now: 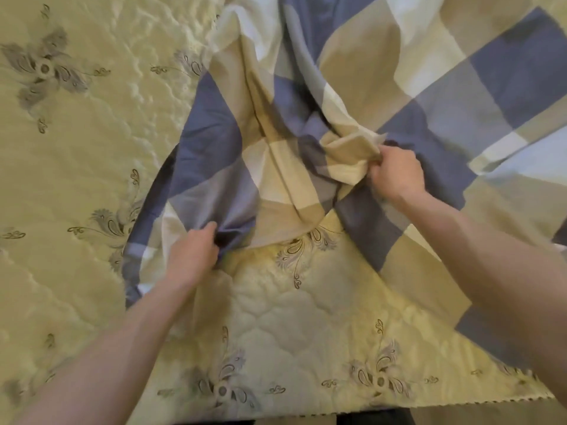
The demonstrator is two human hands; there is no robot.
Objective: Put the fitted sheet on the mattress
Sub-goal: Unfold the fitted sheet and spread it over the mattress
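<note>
Bare forearms reach over a quilted mattress, left hand and right hand each clenched on bunched checked fitted sheet, apparently spreading it.

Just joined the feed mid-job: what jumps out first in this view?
The checked blue, beige and cream sheet dominates, bunched in folds across the centre and upper right. Both hands grip it: the left hand pinches a blue fold at lower centre-left, the right hand clutches a beige fold right of centre. The pale quilted mattress with its grey floral motifs lies bare on the left and along the bottom.
</note>
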